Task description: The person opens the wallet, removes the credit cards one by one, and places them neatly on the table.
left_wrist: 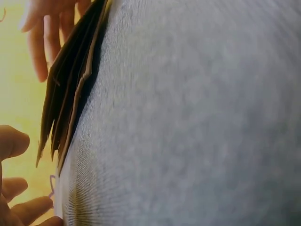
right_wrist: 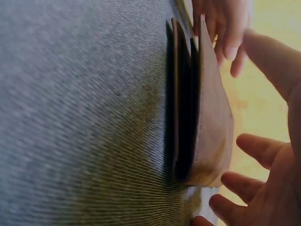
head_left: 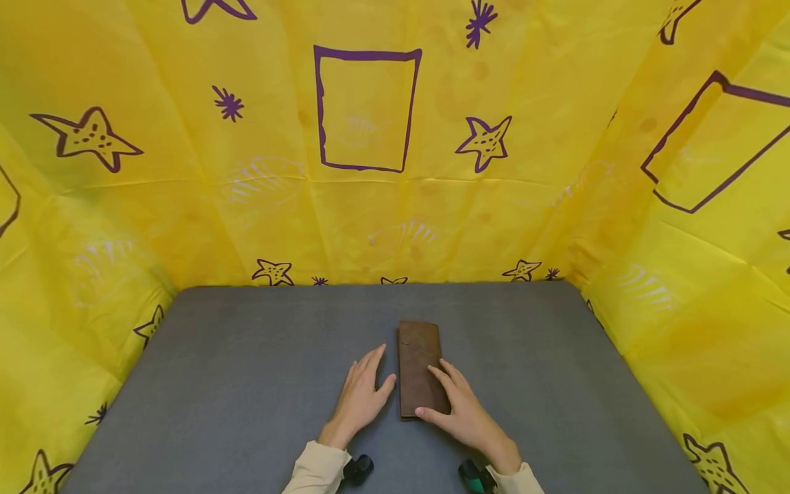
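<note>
A long brown leather wallet (head_left: 420,367) lies folded on the grey table, its length pointing away from me. Its layered edge, with several leaves slightly apart, shows in the left wrist view (left_wrist: 70,89) and the right wrist view. To its left, my left hand (head_left: 360,401) is spread with straight fingers, a small gap from the wallet's side. My right hand (head_left: 463,408) hovers over the wallet's right edge, thumb above the near end and fingers loosely extended. In the right wrist view, the fingers of the right hand (right_wrist: 254,188) are close to the wallet's face (right_wrist: 214,127), not curled round it.
The grey cloth-covered table (head_left: 247,357) stretches out on both sides of the wallet. Yellow fabric (head_left: 370,226) printed with purple starfish and frames hangs behind the table and along its left and right sides. Each wrist bears a small dark device (head_left: 358,470).
</note>
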### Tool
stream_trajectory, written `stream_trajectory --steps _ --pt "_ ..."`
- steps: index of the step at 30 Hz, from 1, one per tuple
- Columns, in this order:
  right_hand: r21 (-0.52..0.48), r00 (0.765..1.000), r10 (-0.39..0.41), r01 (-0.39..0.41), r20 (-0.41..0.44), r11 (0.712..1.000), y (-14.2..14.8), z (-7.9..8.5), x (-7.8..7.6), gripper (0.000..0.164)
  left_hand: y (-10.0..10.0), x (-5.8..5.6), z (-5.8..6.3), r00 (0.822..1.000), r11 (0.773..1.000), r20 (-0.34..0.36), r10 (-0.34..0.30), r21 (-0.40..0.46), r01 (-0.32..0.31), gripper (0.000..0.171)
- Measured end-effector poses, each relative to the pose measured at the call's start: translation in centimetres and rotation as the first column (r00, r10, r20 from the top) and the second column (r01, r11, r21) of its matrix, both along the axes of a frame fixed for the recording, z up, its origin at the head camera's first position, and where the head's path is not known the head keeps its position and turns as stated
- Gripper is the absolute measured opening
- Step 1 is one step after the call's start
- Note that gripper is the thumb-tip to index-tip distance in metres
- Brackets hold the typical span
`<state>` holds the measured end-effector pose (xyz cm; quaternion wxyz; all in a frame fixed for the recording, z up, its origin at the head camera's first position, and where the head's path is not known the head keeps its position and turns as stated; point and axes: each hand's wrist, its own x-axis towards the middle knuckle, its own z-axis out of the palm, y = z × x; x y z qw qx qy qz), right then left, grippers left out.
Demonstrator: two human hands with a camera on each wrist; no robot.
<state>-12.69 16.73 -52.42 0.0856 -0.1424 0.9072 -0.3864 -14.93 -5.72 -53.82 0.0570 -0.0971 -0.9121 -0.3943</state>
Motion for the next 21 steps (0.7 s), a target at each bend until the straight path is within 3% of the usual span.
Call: stream_trajectory --steps 9,15,21 --pt "0.01 0.999 0.03 -0.03 -0.037 0.999 0.1 -0.8 0.3 0.091 -0.3 0.2 -0.8 0.996 0.996 0.002 -0.093 0.007 0.093 0.053" --pt "0.044 0.996 0.01 -0.006 -0.094 0.999 0.2 -1.1 0.4 0.08 -0.3 0.2 -1.2 0.99 0.986 0.018 -0.142 -0.085 0.143 0.05" --pt "0.039 0.996 0.025 -0.022 -0.08 0.999 0.4 -1.2 0.2 0.078 -0.1 0.1 -1.4 0.986 0.97 0.037 -0.163 -0.179 0.167 0.05"
